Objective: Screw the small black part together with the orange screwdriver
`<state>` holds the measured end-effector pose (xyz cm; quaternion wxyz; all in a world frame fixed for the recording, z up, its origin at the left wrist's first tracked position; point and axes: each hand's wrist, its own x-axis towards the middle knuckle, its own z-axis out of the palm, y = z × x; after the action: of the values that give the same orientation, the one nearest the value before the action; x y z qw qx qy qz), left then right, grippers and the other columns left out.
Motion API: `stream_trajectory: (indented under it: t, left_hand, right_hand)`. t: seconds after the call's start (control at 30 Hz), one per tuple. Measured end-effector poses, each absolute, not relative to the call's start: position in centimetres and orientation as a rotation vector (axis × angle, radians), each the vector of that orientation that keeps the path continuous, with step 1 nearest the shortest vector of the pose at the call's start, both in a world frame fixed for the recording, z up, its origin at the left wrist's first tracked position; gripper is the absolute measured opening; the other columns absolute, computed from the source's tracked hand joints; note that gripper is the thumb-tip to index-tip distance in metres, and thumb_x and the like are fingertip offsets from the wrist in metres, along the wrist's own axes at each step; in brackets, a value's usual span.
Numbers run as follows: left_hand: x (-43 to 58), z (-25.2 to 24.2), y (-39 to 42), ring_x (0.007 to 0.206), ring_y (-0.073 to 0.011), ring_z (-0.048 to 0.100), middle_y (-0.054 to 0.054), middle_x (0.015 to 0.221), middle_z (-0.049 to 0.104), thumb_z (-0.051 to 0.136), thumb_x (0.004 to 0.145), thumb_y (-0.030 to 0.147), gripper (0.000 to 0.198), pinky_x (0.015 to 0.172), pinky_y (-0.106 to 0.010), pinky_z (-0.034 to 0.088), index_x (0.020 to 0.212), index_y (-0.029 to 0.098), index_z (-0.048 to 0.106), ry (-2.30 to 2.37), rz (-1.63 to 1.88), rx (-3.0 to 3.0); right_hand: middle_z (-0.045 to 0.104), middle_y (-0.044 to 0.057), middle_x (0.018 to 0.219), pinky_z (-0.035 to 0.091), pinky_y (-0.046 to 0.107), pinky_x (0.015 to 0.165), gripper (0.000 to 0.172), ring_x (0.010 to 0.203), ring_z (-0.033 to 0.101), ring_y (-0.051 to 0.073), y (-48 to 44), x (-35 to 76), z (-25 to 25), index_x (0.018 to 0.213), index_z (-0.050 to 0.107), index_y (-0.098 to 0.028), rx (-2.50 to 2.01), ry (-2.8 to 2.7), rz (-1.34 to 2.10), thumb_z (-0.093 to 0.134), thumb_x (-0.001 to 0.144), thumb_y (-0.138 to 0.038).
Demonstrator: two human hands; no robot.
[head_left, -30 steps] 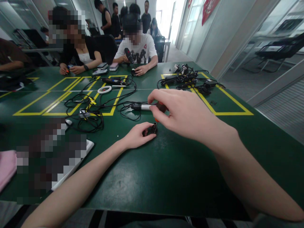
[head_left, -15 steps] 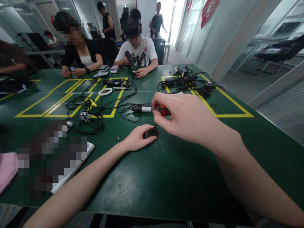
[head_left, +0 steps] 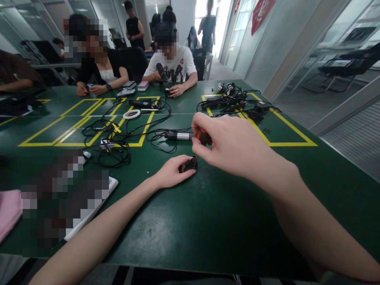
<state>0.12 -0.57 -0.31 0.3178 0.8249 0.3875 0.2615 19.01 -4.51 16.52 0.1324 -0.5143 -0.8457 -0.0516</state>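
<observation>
Fingers of the left hand (head_left: 171,171) pinch a small dark part (head_left: 193,163) on the green table (head_left: 190,225), while just above, the right hand (head_left: 233,138) grips an orange-and-dark handle (head_left: 203,137), partly hidden, with black cables (head_left: 234,102) and yellow tape (head_left: 292,144) beyond, white-edged objects (head_left: 114,182) pixelated at left, and glass walls (head_left: 252,51) rising at right.

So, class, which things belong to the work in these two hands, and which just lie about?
In hand:
- small dark part, in the left hand
- orange-and-dark tool, in the right hand

Apparently just lying about:
- silver-and-black rod
- white ring
- black cable pile
- pink cloth
</observation>
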Motion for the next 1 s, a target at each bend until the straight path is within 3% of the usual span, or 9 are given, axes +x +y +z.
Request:
stream_trajectory:
  t: [0.13, 0.27, 0.47, 0.6, 0.77, 1.0]
  left_hand:
    - [0.11, -0.42, -0.55, 0.072, -0.0164, 0.056, 0.001, 0.081, 0.063, 0.071, 0.096, 0.039, 0.029, 0.071, -0.029, 0.047, 0.114, 0.017, 0.071, 1.02, 0.701, 2.173]
    - [0.07, -0.2, -0.55, 0.072, -0.0162, 0.055, 0.001, 0.08, 0.063, 0.07, 0.097, 0.039, 0.026, 0.071, -0.029, 0.048, 0.11, 0.017, 0.071, 1.018, 0.67, 2.183]
    - [0.09, -0.2, -0.52, 0.072, -0.0167, 0.056, 0.001, 0.08, 0.063, 0.07, 0.096, 0.041, 0.029, 0.07, -0.028, 0.048, 0.112, 0.017, 0.071, 1.029, 0.661, 2.172]
    - [0.11, -0.45, -0.53, 0.072, -0.0168, 0.056, 0.001, 0.08, 0.063, 0.072, 0.095, 0.04, 0.028, 0.07, -0.029, 0.048, 0.113, 0.017, 0.071, 1.031, 0.696, 2.17]
    - [0.04, -0.21, -0.56, 0.071, -0.0162, 0.055, 0.001, 0.079, 0.061, 0.07, 0.096, 0.039, 0.024, 0.07, -0.029, 0.047, 0.107, 0.017, 0.071, 1.024, 0.66, 2.183]
    - [0.08, -0.23, -0.54, 0.07, -0.0161, 0.054, 0.001, 0.079, 0.06, 0.07, 0.096, 0.04, 0.026, 0.071, -0.029, 0.046, 0.107, 0.017, 0.071, 1.006, 0.682, 2.156]
  right_hand:
    - [0.077, 0.008, 0.089, 0.026, 0.032, 0.063, 0.016, 0.076, 0.066, 0.025, -4.5, 19.14, 16.44, 0.101, 0.07, -0.02, -1.465, -2.436, -0.152, 0.059, 0.097, -0.03]
    - [0.075, 0.011, 0.081, 0.021, 0.033, 0.062, 0.038, 0.073, 0.066, 0.027, -4.51, 18.95, 16.56, 0.093, 0.071, -0.02, -1.527, -2.424, -0.202, 0.05, 0.107, -0.048]
    - [0.077, 0.009, 0.084, 0.024, 0.031, 0.062, 0.019, 0.07, 0.063, 0.023, -4.47, 18.96, 16.53, 0.105, 0.071, -0.019, -1.503, -2.423, -0.162, 0.055, 0.1, -0.029]
    - [0.077, 0.008, 0.088, 0.028, 0.03, 0.063, 0.013, 0.073, 0.063, 0.022, -4.41, 19.16, 16.38, 0.098, 0.07, -0.019, -1.448, -2.407, -0.121, 0.061, 0.091, -0.025]
    - [0.074, 0.009, 0.079, 0.024, 0.032, 0.062, 0.034, 0.072, 0.063, 0.026, -4.42, 19.07, 16.51, 0.095, 0.071, -0.02, -1.528, -2.416, -0.157, 0.05, 0.107, -0.045]
    - [0.074, 0.009, 0.085, 0.026, 0.031, 0.063, 0.021, 0.072, 0.062, 0.024, -4.53, 18.97, 16.62, 0.109, 0.069, -0.019, -1.526, -2.428, -0.125, 0.055, 0.098, -0.029]
